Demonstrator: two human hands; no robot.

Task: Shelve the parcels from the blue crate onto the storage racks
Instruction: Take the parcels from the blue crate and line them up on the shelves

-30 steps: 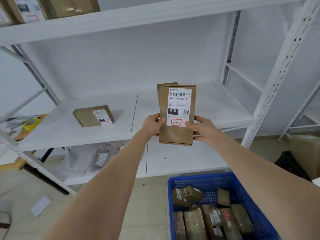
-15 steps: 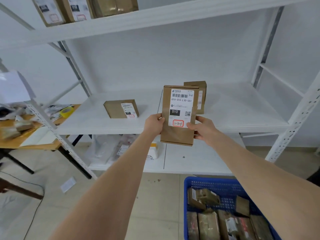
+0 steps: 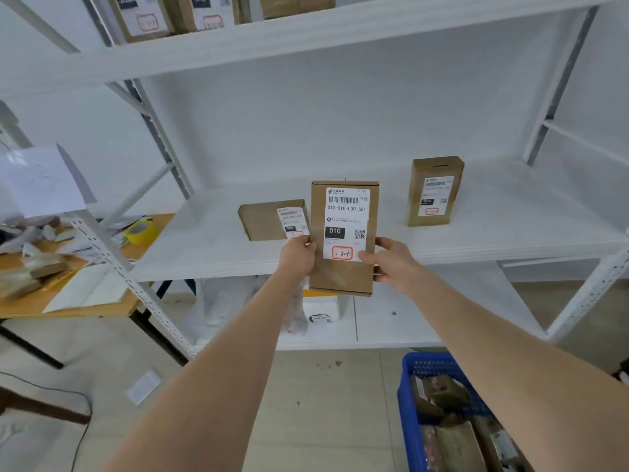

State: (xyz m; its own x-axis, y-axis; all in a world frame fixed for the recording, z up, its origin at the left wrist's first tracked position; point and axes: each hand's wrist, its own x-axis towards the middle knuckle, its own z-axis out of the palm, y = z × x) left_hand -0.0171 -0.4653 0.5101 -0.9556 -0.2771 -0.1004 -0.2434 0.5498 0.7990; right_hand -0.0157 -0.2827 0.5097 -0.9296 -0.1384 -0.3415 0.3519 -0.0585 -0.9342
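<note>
Well, the head camera is my only view here, so everything comes from it. I hold the parcel (image 3: 343,240) upright in the air before the middle shelf (image 3: 510,240), apart from its board, with the label facing me. My left hand (image 3: 297,258) grips the parcel's left edge, with the thumb on the front and the fingers wrapped out of sight behind. My right hand (image 3: 391,260) pinches the right edge, its thumb lying at the label's lower corner. I judge the box is held this way so that I can read the handwritten code in the red frame before choosing its slot.

On the shelf a flat parcel (image 3: 265,221) lies label-up just behind my left hand. An upright parcel (image 3: 434,190) stands well to the right, its label turned outward, probably so its code reads from the aisle. More labelled boxes (image 3: 143,15) stand on the shelf above.

The blue crate (image 3: 408,386) sits on the floor at lower right, below my right forearm, with several brown parcels in it. I reckon most of the shelving is ahead of me. Between the two shelved parcels the board is bare, and that looks the natural spot.
</note>
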